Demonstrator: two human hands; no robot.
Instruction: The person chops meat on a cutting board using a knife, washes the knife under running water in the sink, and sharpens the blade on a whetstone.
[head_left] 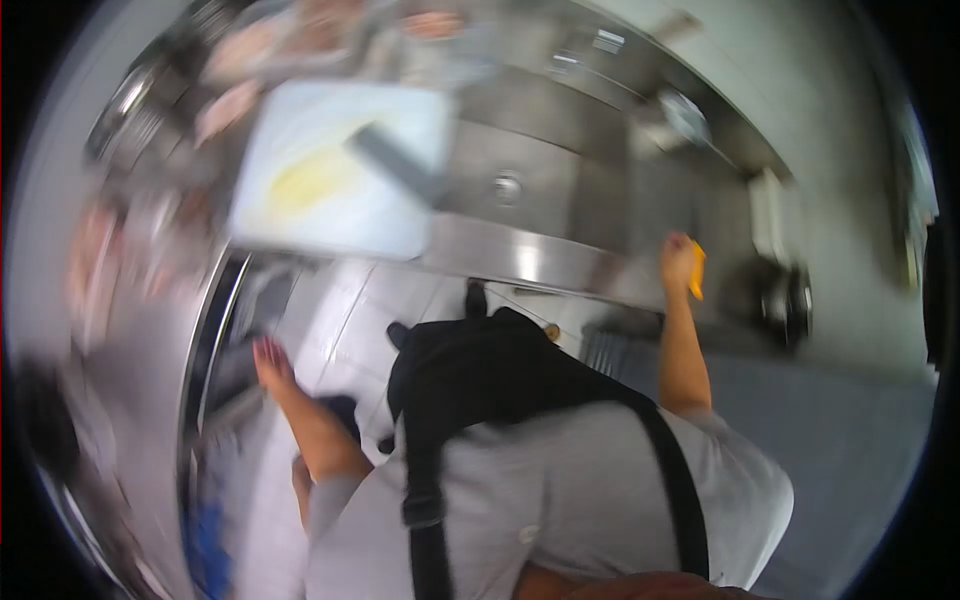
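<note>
My right hand is closed on a small yellow-orange object above the counter's right part; blur hides what kind of thing it is. On the left side, low near the side counter's edge, hangs my left hand. Its fingers are smeared by motion, and I see nothing held in it. A white cutting board lies on the counter ahead, stained yellow in the middle. Across its right edge rests a flat grey strip, blurred, resembling a wide blade.
A steel sink with a drain lies right of the board. Blurred pinkish food in clear wrapping stands behind and left. At the far right are a white container and a dark round metal vessel. White floor tiles show below.
</note>
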